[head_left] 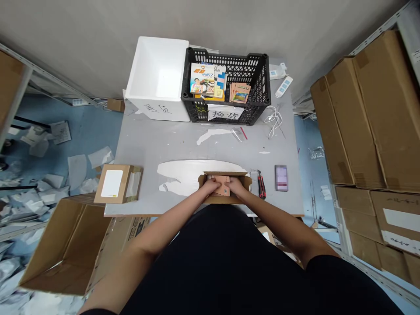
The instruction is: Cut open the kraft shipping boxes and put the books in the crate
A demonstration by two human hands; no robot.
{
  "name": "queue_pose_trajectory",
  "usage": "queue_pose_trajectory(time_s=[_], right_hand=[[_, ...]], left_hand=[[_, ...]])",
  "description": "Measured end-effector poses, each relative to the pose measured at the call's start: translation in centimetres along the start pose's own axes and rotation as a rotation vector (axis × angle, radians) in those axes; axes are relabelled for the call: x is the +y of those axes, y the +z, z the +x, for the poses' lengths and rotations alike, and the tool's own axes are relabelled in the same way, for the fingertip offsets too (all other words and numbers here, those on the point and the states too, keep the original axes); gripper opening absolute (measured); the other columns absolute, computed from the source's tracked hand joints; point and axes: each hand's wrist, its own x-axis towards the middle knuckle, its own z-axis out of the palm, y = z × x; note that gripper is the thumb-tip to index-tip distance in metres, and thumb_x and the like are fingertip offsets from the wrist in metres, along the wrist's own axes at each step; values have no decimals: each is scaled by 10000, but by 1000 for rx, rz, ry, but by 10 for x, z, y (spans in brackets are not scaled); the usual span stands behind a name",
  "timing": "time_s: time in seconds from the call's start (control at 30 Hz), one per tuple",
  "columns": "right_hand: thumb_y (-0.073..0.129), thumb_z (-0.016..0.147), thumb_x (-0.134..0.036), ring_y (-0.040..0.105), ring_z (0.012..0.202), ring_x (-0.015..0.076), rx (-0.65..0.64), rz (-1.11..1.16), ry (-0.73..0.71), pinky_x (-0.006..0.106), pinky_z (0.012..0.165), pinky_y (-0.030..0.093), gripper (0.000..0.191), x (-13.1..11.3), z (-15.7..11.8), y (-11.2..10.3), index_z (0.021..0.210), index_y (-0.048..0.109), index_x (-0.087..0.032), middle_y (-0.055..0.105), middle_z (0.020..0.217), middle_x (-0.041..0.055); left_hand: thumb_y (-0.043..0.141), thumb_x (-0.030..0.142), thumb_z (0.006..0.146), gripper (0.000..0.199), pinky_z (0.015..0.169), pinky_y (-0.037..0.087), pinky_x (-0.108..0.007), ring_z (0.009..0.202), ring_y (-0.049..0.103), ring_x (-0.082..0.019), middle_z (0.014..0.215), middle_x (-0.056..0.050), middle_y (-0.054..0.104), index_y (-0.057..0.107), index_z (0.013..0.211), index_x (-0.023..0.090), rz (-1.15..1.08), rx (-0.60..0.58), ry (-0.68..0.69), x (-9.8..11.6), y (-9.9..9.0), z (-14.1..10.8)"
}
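Observation:
An open cardboard box (pixel 224 200) sits at the front edge of the table, its flaps folded outward. Both hands reach inside it. My left hand (pixel 210 187) is closed on the left side of a small stack of orange-pink booklets (pixel 222 185). At the stack's right edge, my right hand (pixel 236 188) grips the same booklets. A small dark printed square shows on the top one. Beneath and left of the box lies a torn white sheet (pixel 183 171). To the right rests a red and black utility knife (pixel 261 184).
A black crate (pixel 226 114) with books and small booklets stands at the back, beside a white foam box (pixel 157 107). A closed carton (pixel 111 183) sits at left, a phone (pixel 281 178) at right. An open carton (pixel 65 249) and paper scraps lie left of the table.

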Motion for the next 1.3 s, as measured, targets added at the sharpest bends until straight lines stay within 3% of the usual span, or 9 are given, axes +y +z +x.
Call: queue_pose_trajectory(time_s=[0.3, 0.5, 0.6, 0.7, 0.8, 0.9, 1.03, 1.13, 1.3], right_hand=[[557, 803, -283, 555, 692, 170, 71, -208, -282, 268, 642, 393, 70, -33, -62, -45, 787, 568, -215, 613, 735, -8], [495, 876, -336, 597, 773, 184, 148, -186, -481, 283, 692, 441, 176, -63, -115, -69, 911, 615, -211, 669, 851, 18], [489, 908, -346, 637, 830, 199, 230, -148, -586, 307, 731, 488, 219, -72, -135, -72, 994, 646, -219, 703, 920, 33], [467, 932, -259, 647, 985, 209, 283, -255, -836, 341, 864, 501, 249, -75, -153, -71, 1091, 657, -240, 712, 1063, 50], [437, 937, -165, 603, 1135, 200, 204, -424, -1069, 368, 1009, 451, 337, -75, -168, -65, 1195, 635, -253, 678, 1198, 56], [483, 931, -180, 536, 1241, 223, 87, -506, -1157, 450, 1105, 371, 342, -74, -178, -58, 1224, 629, -278, 653, 1251, 46], [608, 884, -317, 356, 1392, 275, 107, -268, -1053, 556, 1163, 230, 376, -68, -180, -53, 1259, 607, -313, 533, 1407, 33], [614, 872, -383, 417, 1352, 268, 209, 204, -751, 495, 1103, 358, 521, -63, -173, -54, 1372, 500, -292, 480, 1450, 76], [722, 758, -463, 666, 974, 234, -84, 686, -435, 371, 838, 542, 525, -63, -159, -64, 1217, 619, -229, 702, 1115, 79]], left_hand=[[757, 493, 688, 599, 903, 475, -356, 1109, 589, -271, 1172, -113, 641, 586, 1180, 199, -255, 44, 185, 24, -21, -56], [674, 587, 750, 443, 808, 549, -351, 881, 641, -183, 931, -61, 648, 620, 880, 167, -489, -153, 208, 43, -39, -94], [681, 576, 756, 440, 798, 559, -331, 922, 644, -187, 970, -78, 657, 628, 881, 157, -517, -130, 236, 51, -41, -111], [624, 616, 790, 514, 756, 571, -335, 934, 657, -210, 1042, -112, 665, 647, 1036, 165, -563, -177, 185, 62, -38, -131], [554, 605, 848, 532, 729, 573, -336, 861, 677, -207, 1036, -142, 682, 645, 1099, 144, -647, -395, 188, 74, -32, -152], [653, 451, 837, 398, 672, 562, -288, 768, 678, -171, 1015, -124, 705, 646, 1092, 146, -710, -374, 290, 83, -27, -164], [711, 396, 794, 445, 727, 560, -319, 840, 692, -205, 1087, -125, 702, 623, 1155, 151, -696, -277, 377, 87, -26, -168], [724, 434, 772, 503, 761, 555, -350, 874, 696, -235, 1095, -135, 701, 614, 1172, 149, -642, -266, 401, 87, -29, -170], [746, 483, 733, 541, 759, 550, -359, 866, 695, -246, 1043, -133, 714, 628, 1143, 150, -549, -294, 410, 84, -30, -173]])
